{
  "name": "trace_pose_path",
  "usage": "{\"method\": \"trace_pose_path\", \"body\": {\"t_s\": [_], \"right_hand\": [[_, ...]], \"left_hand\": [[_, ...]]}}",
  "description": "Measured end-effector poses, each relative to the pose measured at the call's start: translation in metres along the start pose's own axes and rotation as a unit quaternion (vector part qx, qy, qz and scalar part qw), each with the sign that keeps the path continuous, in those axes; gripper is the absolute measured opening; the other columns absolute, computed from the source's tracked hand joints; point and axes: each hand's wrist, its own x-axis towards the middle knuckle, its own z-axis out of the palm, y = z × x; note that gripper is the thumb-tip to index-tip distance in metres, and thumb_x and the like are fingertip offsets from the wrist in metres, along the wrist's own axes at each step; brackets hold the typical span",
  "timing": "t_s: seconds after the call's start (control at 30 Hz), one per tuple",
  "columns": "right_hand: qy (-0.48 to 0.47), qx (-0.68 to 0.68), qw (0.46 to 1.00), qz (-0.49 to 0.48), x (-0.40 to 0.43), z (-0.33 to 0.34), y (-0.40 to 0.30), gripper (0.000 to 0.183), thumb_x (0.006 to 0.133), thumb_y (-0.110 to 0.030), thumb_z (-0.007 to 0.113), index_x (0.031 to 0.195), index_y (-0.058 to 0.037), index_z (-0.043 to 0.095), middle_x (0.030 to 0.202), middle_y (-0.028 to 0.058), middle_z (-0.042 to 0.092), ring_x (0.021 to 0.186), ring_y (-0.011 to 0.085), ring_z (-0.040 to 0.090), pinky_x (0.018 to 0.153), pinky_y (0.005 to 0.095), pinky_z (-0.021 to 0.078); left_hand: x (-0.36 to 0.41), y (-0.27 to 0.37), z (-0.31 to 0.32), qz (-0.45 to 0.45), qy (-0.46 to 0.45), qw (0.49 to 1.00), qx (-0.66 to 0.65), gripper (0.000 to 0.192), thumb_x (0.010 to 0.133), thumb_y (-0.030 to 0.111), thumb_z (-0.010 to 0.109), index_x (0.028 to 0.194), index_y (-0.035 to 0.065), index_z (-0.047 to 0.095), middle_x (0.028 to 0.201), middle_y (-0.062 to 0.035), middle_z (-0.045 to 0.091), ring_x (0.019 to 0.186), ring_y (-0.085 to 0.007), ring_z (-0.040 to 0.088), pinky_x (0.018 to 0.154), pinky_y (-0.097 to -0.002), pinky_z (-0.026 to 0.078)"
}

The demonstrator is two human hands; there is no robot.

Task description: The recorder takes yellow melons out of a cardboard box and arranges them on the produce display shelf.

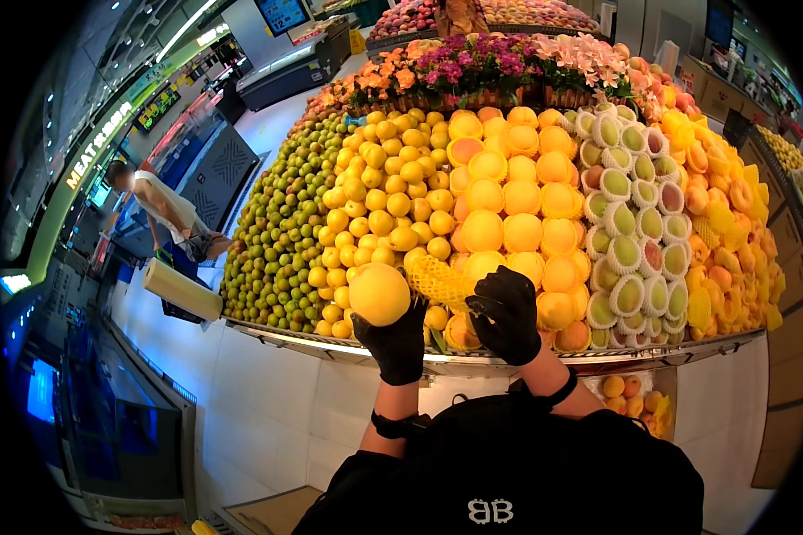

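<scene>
My left hand (396, 338), in a black glove, holds a bare yellow peach (379, 294) above the front of the fruit display. To its right, my right hand (508, 315), also gloved in black, grips a yellow foam fruit net (439, 281) that stretches leftward between the hands. Small yellow plums (381, 200) lie behind the peach. Behind my right hand are rows of yellow peaches in foam nets (522, 198). Pears or peaches in white foam nets (622, 253) lie farther right.
Green plums (281, 254) fill the display's left part, near a roll of plastic bags (182, 289). Artificial flowers (475, 63) stand behind the fruit. A metal rail (468, 361) runs along the front, with a box of peaches (669, 394) below. Another person (167, 204) is at the left.
</scene>
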Motion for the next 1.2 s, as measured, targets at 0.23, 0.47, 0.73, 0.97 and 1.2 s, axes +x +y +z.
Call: {"method": "trace_pose_path", "body": {"t_s": [0.23,0.47,0.73,0.97,1.2], "right_hand": [[0.010,0.009,1.000,-0.018,0.002,0.000,0.002,0.040,0.061,-0.005,0.073,0.099,-0.0100,0.064,0.097,0.0080,0.060,0.091,0.0262,0.059,0.073,0.0380,0.0475],[-0.109,0.168,0.980,-0.010,0.005,-0.002,-0.005,0.037,0.068,-0.009,0.077,0.101,-0.0091,0.063,0.104,0.0083,0.062,0.090,0.0264,0.060,0.075,0.0362,0.0472],[-0.013,0.192,0.952,0.236,0.013,0.000,-0.005,0.040,0.072,-0.015,0.079,0.107,-0.0058,0.060,0.092,0.0113,0.065,0.080,0.0221,0.064,0.070,0.0311,0.0512],[0.009,0.118,0.958,0.263,0.001,0.006,0.006,0.024,0.074,-0.007,0.065,0.099,-0.0058,0.065,0.089,0.0122,0.066,0.079,0.0273,0.065,0.073,0.0349,0.0515],[0.027,0.155,0.958,0.241,0.014,-0.009,0.008,0.035,0.073,-0.007,0.069,0.106,-0.0046,0.060,0.103,0.0133,0.064,0.093,0.0288,0.063,0.083,0.0366,0.0506]], "left_hand": [[-0.007,0.003,0.015,-0.049,-0.031,0.996,-0.072,0.072,0.089,0.063,0.036,0.138,0.0099,0.036,0.136,-0.0137,0.042,0.121,-0.0312,0.043,0.102,-0.0481,0.037],[-0.006,0.008,0.002,0.253,-0.019,0.818,0.517,0.051,0.085,0.022,0.066,0.123,-0.0022,0.043,0.117,-0.0161,0.055,0.103,-0.0283,0.057,0.089,-0.0381,0.046],[-0.015,0.015,0.026,-0.036,0.068,0.990,-0.122,0.040,0.078,0.001,0.067,0.114,-0.0055,0.049,0.105,-0.0132,0.061,0.093,-0.0233,0.061,0.084,-0.0352,0.049],[-0.007,-0.001,-0.003,0.223,-0.039,0.841,0.491,0.029,0.075,0.001,0.069,0.103,-0.0021,0.060,0.097,-0.0107,0.067,0.088,-0.0209,0.065,0.077,-0.0324,0.052],[-0.004,-0.022,-0.024,0.031,-0.082,0.959,0.268,0.043,0.079,0.022,0.070,0.113,-0.0004,0.059,0.106,-0.0124,0.065,0.098,-0.0233,0.063,0.085,-0.0371,0.050]]}}
